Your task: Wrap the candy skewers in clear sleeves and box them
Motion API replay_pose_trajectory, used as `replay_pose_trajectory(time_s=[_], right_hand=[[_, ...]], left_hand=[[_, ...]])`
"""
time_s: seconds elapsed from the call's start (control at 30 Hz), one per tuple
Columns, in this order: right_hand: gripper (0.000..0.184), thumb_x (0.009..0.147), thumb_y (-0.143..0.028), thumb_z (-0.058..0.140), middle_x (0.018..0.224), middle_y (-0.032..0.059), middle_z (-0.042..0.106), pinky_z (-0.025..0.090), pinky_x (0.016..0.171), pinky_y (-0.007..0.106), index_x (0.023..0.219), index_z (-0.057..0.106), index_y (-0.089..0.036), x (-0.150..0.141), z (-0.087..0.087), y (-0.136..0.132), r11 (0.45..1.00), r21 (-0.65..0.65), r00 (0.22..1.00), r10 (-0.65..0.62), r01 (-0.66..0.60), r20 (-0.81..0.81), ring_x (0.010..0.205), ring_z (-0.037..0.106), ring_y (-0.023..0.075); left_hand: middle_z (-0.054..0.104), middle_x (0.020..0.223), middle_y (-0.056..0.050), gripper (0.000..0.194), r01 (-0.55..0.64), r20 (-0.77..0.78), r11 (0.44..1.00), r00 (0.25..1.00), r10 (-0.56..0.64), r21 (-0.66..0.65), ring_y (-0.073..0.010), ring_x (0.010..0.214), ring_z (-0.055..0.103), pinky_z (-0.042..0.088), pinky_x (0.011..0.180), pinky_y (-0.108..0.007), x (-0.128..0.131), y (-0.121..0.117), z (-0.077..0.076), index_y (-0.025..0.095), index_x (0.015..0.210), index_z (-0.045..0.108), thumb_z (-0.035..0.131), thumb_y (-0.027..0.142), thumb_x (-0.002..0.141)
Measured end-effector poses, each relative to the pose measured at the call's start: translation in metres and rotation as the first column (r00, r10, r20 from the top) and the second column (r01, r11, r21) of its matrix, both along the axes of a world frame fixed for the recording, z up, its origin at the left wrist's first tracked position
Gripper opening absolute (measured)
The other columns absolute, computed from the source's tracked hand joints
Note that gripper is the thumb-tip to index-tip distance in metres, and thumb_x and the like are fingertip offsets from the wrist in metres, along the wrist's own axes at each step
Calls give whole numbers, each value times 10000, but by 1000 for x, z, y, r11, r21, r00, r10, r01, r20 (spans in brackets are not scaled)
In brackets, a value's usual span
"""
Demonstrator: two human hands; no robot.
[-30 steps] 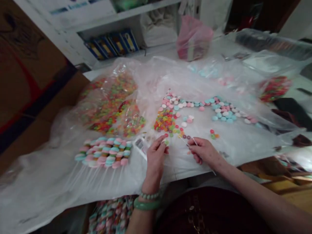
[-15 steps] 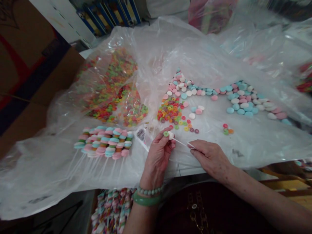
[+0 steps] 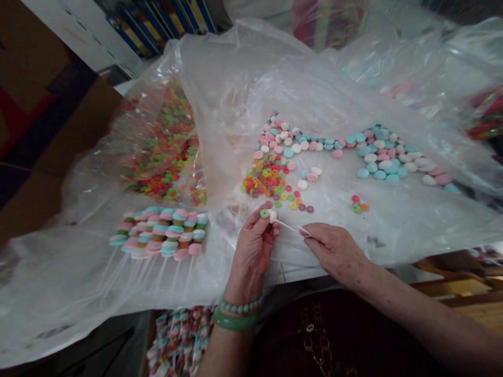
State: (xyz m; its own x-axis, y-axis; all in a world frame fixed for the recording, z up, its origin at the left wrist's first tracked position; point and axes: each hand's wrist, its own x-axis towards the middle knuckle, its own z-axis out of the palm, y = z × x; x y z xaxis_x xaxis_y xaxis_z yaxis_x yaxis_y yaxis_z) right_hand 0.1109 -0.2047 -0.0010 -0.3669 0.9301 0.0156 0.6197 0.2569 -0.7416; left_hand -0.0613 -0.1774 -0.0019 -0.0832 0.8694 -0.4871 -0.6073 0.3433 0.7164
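Over plastic sheeting [image 3: 334,212], our right grip [image 3: 338,251] pinches a stick [image 3: 288,226] slanting left to the sweet [image 3: 273,216] our left grip [image 3: 253,248] clamps.

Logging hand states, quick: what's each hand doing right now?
Left hand: closed, holding a green ring and a white piece.
Right hand: closed, holding a thin white stick.

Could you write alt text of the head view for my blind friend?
A person's left hand pinches a green ring and a white piece at one end of a thin white stick, which the right hand holds. Beyond lie loose coloured rings and pastel discs on plastic sheeting; to the left, loaded sticks lie together.
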Motion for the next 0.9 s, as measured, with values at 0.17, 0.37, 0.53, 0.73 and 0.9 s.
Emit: replay_pose_trajectory(time_s=[0.17, 0.37, 0.53, 0.73, 0.9], right_hand=[[189, 851, -140, 422, 744, 25, 628, 422, 713, 264, 759, 581, -185, -1, -1, 2, 1000, -1, 1000, -13, 13, 16, 735, 580, 153], [216, 854, -171, 418, 634, -4, 553, 366, 609, 240, 661, 511, -190, 1, -2, 0, 994, -25, 994, -104, 104, -22, 622, 520, 128], [193, 846, -180, 433, 636, -10, 557, 359, 601, 235, 673, 516, -194, 2, -3, -3, 991, -65, 992, -123, 121, -41, 621, 520, 126], [184, 845, -165, 438, 662, -6, 563, 372, 635, 241, 689, 533, -192, 4, -6, -2, 997, -56, 998, -59, 58, -12, 661, 536, 132], [179, 842, -165, 450, 687, -9, 600, 392, 655, 242, 704, 560, -193, 10, -6, 1, 993, -106, 999, -45, 43, -16, 677, 558, 129]], left_hand=[[629, 655, -2, 318, 12, -160, 998, 987, -2, 63, -73, 540, 550, 446, 494, -167, 9, -4, -4, 121, 972, 679, 747, 180, 667], [612, 632, 6, 294, 64, -311, 995, 950, -36, 79, -82, 505, 535, 439, 483, -192, 21, -10, -11, 140, 984, 660, 680, 323, 754], [580, 643, 11, 253, 34, -207, 997, 978, -19, 72, -72, 490, 516, 430, 454, -183, 22, -8, -11, 124, 895, 641, 671, 338, 763], [660, 794, -61, 248, 114, -56, 993, 992, -112, 38, -102, 549, 575, 471, 492, -217, 18, -4, -10, 127, 952, 624, 666, 295, 774], [599, 685, 1, 291, 120, -28, 993, 992, -120, 20, -55, 489, 497, 365, 422, -152, 15, -4, -8, 141, 987, 627, 718, 222, 723]])
